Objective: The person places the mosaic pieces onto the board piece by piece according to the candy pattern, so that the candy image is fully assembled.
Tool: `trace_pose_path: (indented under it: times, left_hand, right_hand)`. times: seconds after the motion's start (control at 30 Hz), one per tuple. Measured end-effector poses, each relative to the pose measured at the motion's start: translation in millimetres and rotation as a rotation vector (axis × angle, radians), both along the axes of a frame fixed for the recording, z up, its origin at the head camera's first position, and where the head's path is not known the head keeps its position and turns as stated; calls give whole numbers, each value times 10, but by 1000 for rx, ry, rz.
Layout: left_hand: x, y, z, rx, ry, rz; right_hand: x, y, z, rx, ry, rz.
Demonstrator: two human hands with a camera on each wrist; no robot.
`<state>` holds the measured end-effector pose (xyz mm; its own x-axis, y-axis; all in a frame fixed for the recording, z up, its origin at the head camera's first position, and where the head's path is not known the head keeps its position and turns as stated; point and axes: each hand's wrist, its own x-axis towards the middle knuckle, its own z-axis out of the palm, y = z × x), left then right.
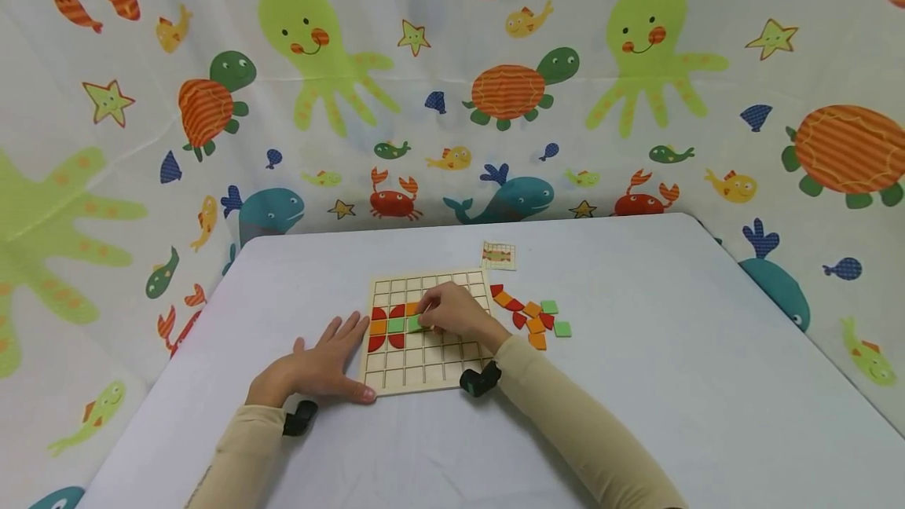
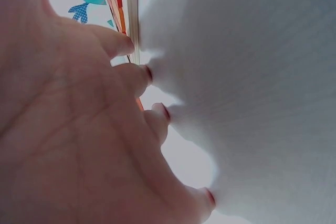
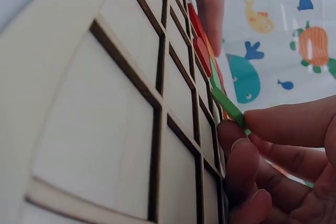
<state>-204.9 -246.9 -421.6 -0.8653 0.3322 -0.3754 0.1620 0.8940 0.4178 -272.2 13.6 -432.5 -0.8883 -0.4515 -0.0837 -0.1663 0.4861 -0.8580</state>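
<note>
A wooden grid board [image 1: 424,377] lies on the white table, with red, orange and green tiles set in cells on its left side. My right hand [image 1: 456,311] is over the board and pinches a green square tile [image 3: 229,104] between thumb and finger. That tile is tilted at a cell beside a flat green tile [image 1: 396,325], below an orange one. My left hand [image 1: 321,364] rests with fingers spread at the board's left edge, thumb near the lower left corner; in the left wrist view its fingertips [image 2: 160,111] touch the table.
Loose orange, red and green tiles [image 1: 535,325] lie scattered right of the board. A small pattern card [image 1: 499,255] lies beyond the board's far right corner. A cloth [image 1: 438,22] printed with sea animals hangs behind and beside the table [image 1: 636,336].
</note>
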Motion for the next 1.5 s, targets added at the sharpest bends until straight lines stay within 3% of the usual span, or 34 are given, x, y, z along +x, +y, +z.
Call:
trace_pose_path:
  times: [0.8,1.27,1.5]
  left_hand:
    - [5,-4,0,0,-9,3]
    - [19,-4,-1,-3,10,3]
    - [4,-8,-32,-2,6,6]
  right_hand:
    - [8,-104,-75,24,53,-40]
    - [4,-130,-141,49,157,-12]
    - [31,-52,-123,27,147,29]
